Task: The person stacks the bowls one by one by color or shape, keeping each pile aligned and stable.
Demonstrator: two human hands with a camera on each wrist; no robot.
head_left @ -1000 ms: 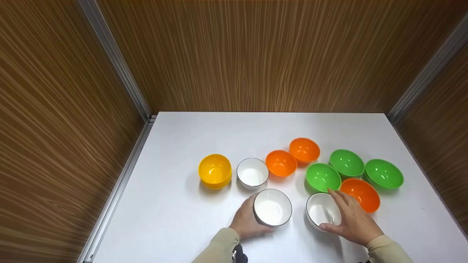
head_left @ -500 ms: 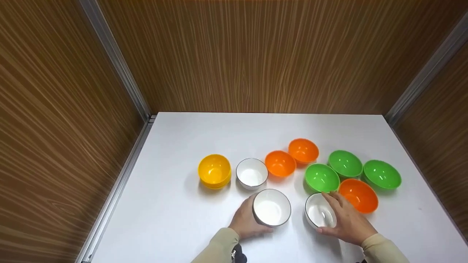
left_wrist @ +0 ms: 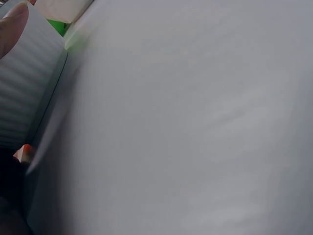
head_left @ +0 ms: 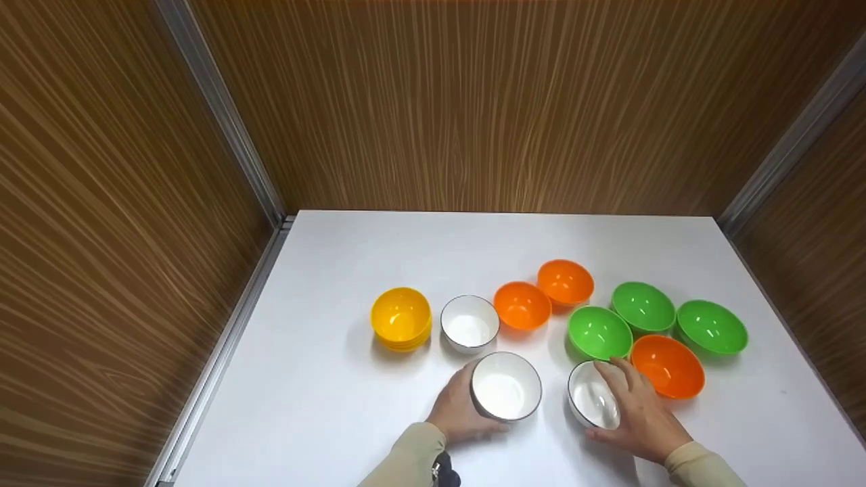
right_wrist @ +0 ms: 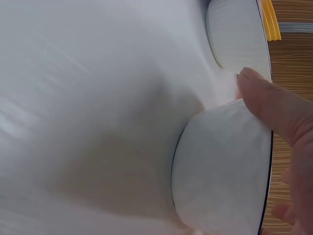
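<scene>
In the head view, my left hand point(head_left: 461, 410) is wrapped round the left side of a white bowl point(head_left: 506, 385) with a thin dark rim. Its fingers are partly hidden behind the bowl. To the right, my right hand point(head_left: 639, 416) spans a second white bowl point(head_left: 591, 396), thumb at the near rim and fingers at the far rim. The right wrist view shows the thumb point(right_wrist: 269, 100) against this bowl's side point(right_wrist: 222, 166). Just behind the left hand's bowl stands a third white bowl point(head_left: 469, 323), upright on the table.
Yellow bowls point(head_left: 400, 318) stand nested at the left. Two orange bowls point(head_left: 522, 306) sit behind, and a third orange bowl point(head_left: 668, 366) lies beside my right hand. Three green bowls point(head_left: 600, 333) are grouped at the right. Wood-grain panels point(head_left: 433, 108) enclose the white table point(head_left: 304, 406).
My right hand has shifted slightly left, with its fingers and thumb farther across the white bowl. The left hand and its bowl stay nearly still; the whole view has shifted a little.
</scene>
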